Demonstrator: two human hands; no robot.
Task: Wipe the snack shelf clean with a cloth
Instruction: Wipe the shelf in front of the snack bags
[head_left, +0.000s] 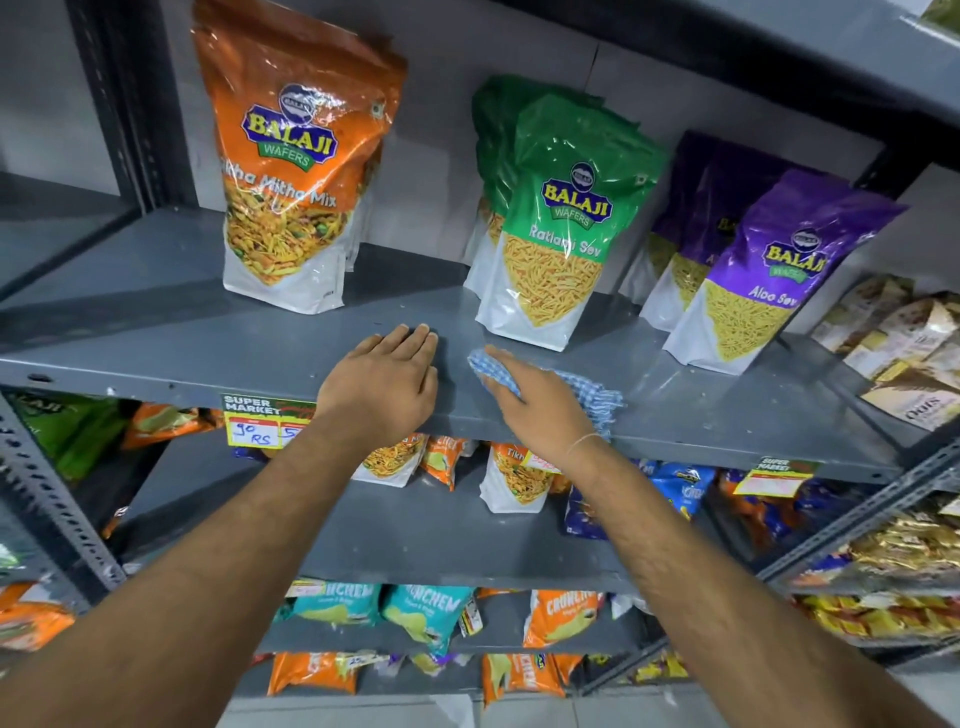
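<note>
A grey metal snack shelf (171, 332) runs across the view at chest height. My right hand (535, 405) presses a blue-and-white checked cloth (592, 389) flat on the shelf's front part, just before the green bag. The cloth sticks out past my fingertips and to the right of the hand. My left hand (387, 382) lies palm down on the bare shelf, a little left of the cloth, fingers together and holding nothing.
On the shelf stand an orange Balaji bag (291, 171), green bags (556, 228) and purple bags (763, 270), with beige packets (893, 343) at far right. A price tag (265, 421) hangs on the shelf edge. Lower shelves hold several snack packets.
</note>
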